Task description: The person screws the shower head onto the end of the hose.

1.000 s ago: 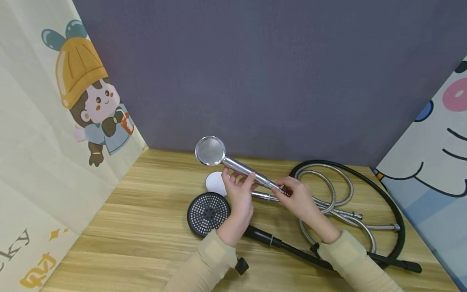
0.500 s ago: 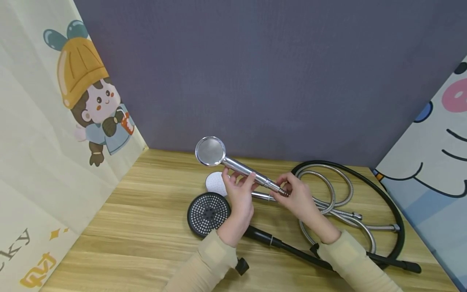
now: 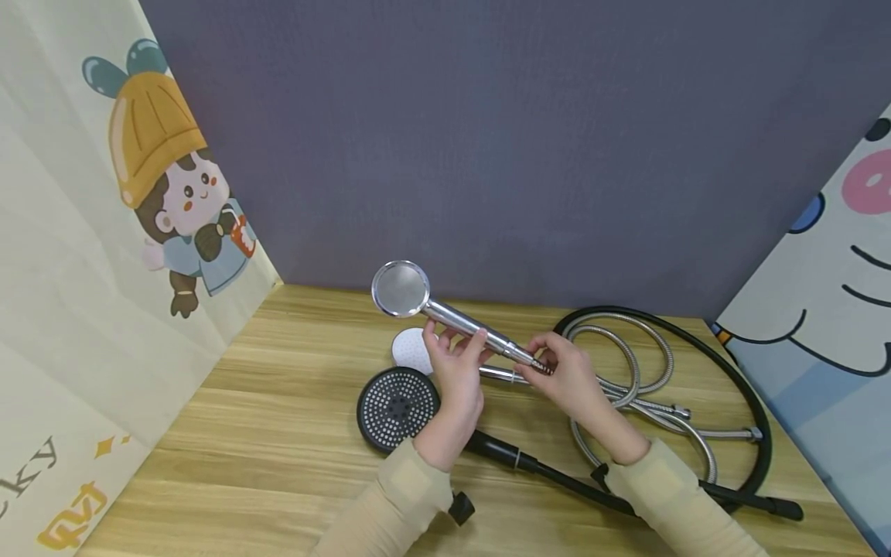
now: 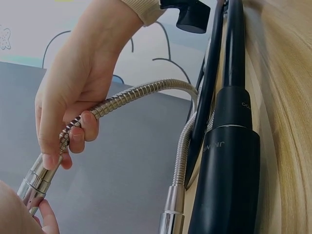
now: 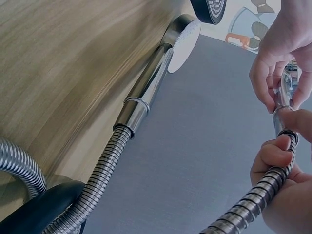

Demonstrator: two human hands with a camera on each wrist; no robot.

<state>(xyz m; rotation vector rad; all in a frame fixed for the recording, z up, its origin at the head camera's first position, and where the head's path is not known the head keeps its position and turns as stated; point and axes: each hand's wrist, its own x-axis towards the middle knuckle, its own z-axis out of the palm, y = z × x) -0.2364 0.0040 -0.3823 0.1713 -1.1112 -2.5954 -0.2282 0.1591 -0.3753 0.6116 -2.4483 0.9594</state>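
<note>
A chrome shower head [image 3: 401, 289] with a round face is held above the table by its handle in my left hand [image 3: 455, 379]. My right hand [image 3: 567, 379] grips the metal shower hose [image 4: 129, 96] just below the handle's end, its thumb near the connector [image 4: 36, 180]. Hose and handle meet in one line there. Beneath lie a second chrome shower head [image 3: 411, 350] with a white face, joined to a metal hose [image 5: 107, 158], and a black shower head [image 3: 398, 410] with a black handle [image 3: 493, 447].
Coiled metal hoses [image 3: 629, 356] and a black hose [image 3: 755, 402] lie on the right of the wooden table [image 3: 230, 449]. A small black bracket [image 3: 462, 508] sits near the left sleeve. A grey panel [image 3: 487, 139] stands behind, with printed cloths at both sides.
My right hand's fingers shift slightly on the hose near the connector, baring a bit more of the joint. The shower head and my left hand stay nearly still.
</note>
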